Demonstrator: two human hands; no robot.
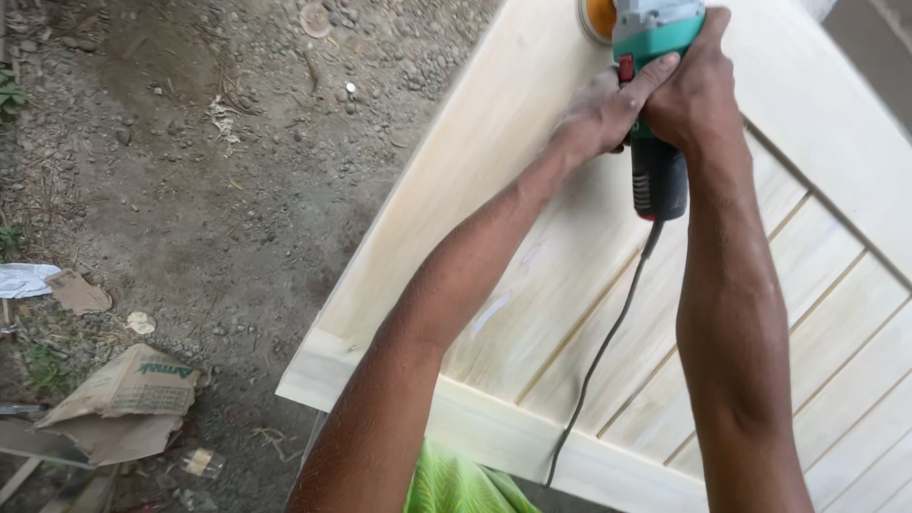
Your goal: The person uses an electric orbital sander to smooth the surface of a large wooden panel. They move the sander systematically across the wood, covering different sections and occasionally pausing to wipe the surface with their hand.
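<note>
Left hand (608,112): fingers wrapping the green sander (655,85).
Right hand (693,90): fingers clasping the sander's body.
Sander: pressing near the pale wooden door's (532,266) far edge.
Cord (598,351): trailing toward the near edge.

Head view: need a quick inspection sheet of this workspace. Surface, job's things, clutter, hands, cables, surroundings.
Surface: pale wooden door panel with grooved slats, lying flat, bare wood.
Job's things: green and black power sander, its orange disc on the panel's frame at the top edge of view.
Clutter: nothing seen on the panel.
Hands: left hand and right hand both gripping the sander body.
Cables: black cord runs from the sander's tail across the slats and over the near edge.
Surroundings: dirt and gravel ground, torn cardboard, paper scraps, sparse weeds.
</note>
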